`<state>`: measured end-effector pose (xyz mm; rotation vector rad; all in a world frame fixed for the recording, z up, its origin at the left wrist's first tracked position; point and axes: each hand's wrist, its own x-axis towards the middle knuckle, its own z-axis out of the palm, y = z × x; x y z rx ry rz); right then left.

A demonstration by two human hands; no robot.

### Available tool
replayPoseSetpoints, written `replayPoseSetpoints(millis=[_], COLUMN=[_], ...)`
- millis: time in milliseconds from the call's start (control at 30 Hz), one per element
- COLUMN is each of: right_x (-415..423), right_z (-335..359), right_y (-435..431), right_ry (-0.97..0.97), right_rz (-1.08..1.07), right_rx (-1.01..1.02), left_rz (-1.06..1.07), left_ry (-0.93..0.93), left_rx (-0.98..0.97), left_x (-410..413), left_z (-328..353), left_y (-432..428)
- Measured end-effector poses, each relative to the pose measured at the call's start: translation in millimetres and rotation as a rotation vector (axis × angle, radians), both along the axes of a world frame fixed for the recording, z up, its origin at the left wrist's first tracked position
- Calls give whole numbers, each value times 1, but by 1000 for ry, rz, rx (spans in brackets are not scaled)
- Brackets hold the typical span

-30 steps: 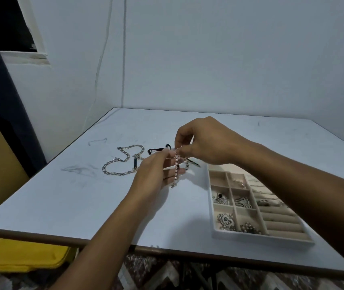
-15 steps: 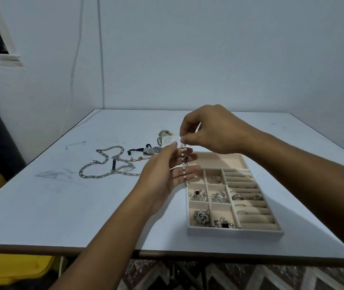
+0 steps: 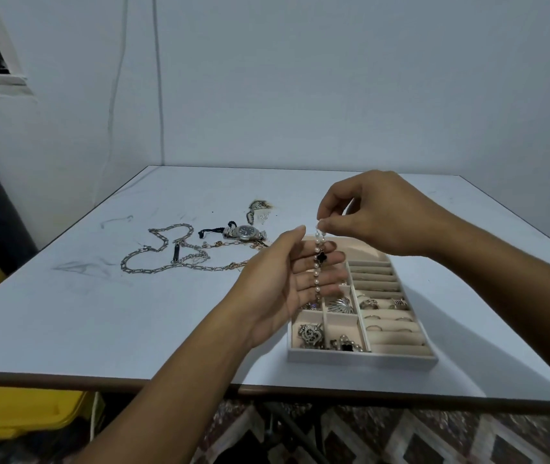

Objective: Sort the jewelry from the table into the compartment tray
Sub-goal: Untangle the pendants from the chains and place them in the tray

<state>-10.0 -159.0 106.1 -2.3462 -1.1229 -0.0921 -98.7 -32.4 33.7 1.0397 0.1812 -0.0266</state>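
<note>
My right hand (image 3: 372, 214) pinches the top end of a pearl bracelet (image 3: 317, 274) with a black clover charm, letting it hang straight down. My left hand (image 3: 288, 286) is held palm up beneath it, fingers straight, and the beads lie across those fingers. Both hands hover over the far left part of the beige compartment tray (image 3: 360, 356). The tray holds brooches, rings and another clover piece. On the table to the left lie a silver chain necklace (image 3: 163, 254), a wristwatch (image 3: 245, 232) and a small earring pair (image 3: 257, 209).
The white table (image 3: 99, 316) sits in a corner with walls behind and to the left. Its front edge runs across the lower view. A yellow bin (image 3: 15, 410) stands below the table's left side. Patterned floor shows underneath.
The view has shifted so the tray sits nearer the middle. My right hand has lifted the bracelet higher and it now hangs straighter across my opened left fingers.
</note>
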Motion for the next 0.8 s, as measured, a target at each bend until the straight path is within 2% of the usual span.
replayPoseSetpoints(millis=[567,800], right_x=[-26,-35], right_z=[-15,-18], right_y=[-37,-49], right_ry=[59,68], right_rz=[-74,-79], right_rx=[3,-1], left_rz=[-112,-92], left_ry=[56,88], left_rx=[66,111], left_x=[-21,-25], left_z=[-8,-6], left_y=[-20,-25])
